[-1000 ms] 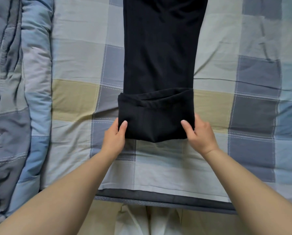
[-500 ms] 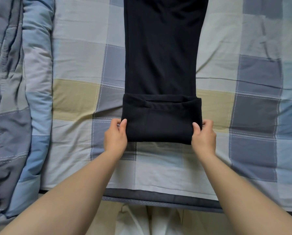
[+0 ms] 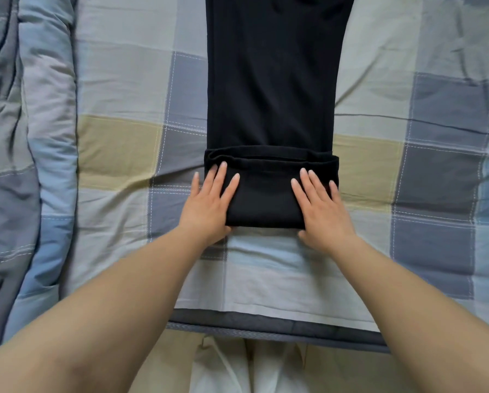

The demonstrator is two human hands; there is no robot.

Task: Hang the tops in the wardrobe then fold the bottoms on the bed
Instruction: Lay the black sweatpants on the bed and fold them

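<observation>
Black trousers [image 3: 271, 89] lie lengthwise on the bed, running up out of the top of the frame. Their near end is folded over into a flat band [image 3: 269, 194]. My left hand [image 3: 209, 202] lies flat on the band's left side, fingers spread, thumb tucked at the near edge. My right hand [image 3: 320, 205] lies flat on the band's right side in the same way. Both palms rest on the cloth without gripping it.
The bed wears a checked sheet [image 3: 118, 143] in pale blue, grey and tan. A bunched blue-grey quilt [image 3: 19, 154] runs along the left. The mattress edge [image 3: 266, 327] is close to me, with my pale trousers below it.
The folded end was laid down flat. My hands let go of its near corners and slid forward onto the top of the fold, fingers spread.
</observation>
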